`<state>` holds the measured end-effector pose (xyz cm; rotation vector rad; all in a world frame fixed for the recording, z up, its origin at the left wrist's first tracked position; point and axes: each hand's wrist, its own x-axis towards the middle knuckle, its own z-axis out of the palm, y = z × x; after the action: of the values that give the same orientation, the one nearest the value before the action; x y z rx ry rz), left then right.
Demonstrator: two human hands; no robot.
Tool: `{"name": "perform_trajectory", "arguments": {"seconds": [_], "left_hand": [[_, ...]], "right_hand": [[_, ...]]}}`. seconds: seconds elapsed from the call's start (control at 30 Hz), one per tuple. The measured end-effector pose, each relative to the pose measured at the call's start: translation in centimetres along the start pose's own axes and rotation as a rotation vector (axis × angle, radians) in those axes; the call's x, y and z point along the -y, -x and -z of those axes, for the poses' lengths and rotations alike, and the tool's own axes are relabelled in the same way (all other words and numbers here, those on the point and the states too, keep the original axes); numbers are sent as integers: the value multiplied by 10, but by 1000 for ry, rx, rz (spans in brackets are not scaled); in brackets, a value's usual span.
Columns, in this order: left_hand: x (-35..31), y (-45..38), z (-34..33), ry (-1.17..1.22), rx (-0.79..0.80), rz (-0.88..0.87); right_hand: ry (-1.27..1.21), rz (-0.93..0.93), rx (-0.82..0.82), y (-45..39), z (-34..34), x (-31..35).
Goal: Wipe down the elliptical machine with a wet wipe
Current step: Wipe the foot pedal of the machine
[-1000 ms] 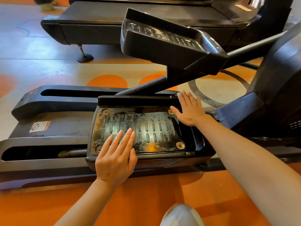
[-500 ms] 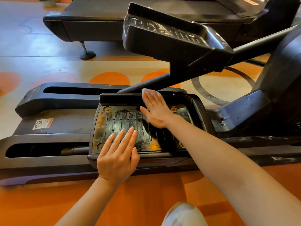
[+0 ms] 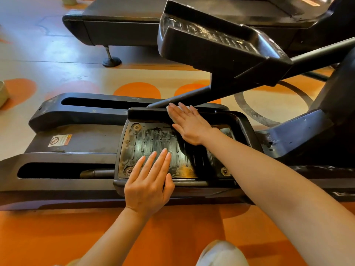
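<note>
The person crouches beside the elliptical machine (image 3: 76, 146), working on its near foot pedal (image 3: 153, 148). The right hand (image 3: 189, 124) lies flat with straight fingers along the pedal's far raised lip, pressing down what looks like the wet wipe (image 3: 173, 106); only a pale sliver shows past the fingertips, so I cannot say how it is folded. The left hand (image 3: 148, 184) rests flat, fingers straight and together, on the pedal's near edge, apparently steadying it.

The step in hand seems to be wiping the pedal's rim. The tread itself is black ribbed rubber with short raised bars and a round bolt head at each corner, and it carries pale scuffing and an orange-brown stain toward the near side, so I judge that much remains. The next move probably calls for firm pressure drawn along the ribs rather than across them, with the left hand bracing so the pedal does not slide on its rail.

The far pedal (image 3: 221, 41), raised higher, is moulded hard plastic with a deep rim and dusty tread. The floor (image 3: 48, 237) is glossy, orange near and cream with orange spots farther off.
</note>
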<state>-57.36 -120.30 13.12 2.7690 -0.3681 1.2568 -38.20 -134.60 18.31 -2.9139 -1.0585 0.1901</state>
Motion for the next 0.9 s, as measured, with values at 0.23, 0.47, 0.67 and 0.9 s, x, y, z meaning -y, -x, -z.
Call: {"name": "perform_trajectory", "arguments": {"seconds": [0.23, 0.47, 0.67, 0.9], "left_hand": [[0, 1, 0, -9, 6, 1], [0, 0, 0, -2, 9, 6], [0, -1, 1, -7, 22, 2], [0, -2, 1, -10, 33, 16]], "right_hand": [[19, 188, 9, -37, 5, 34], [38, 297, -18, -58, 3, 47], [-35, 268, -73, -52, 1, 39], [-193, 13, -279, -10, -1, -6]]}}
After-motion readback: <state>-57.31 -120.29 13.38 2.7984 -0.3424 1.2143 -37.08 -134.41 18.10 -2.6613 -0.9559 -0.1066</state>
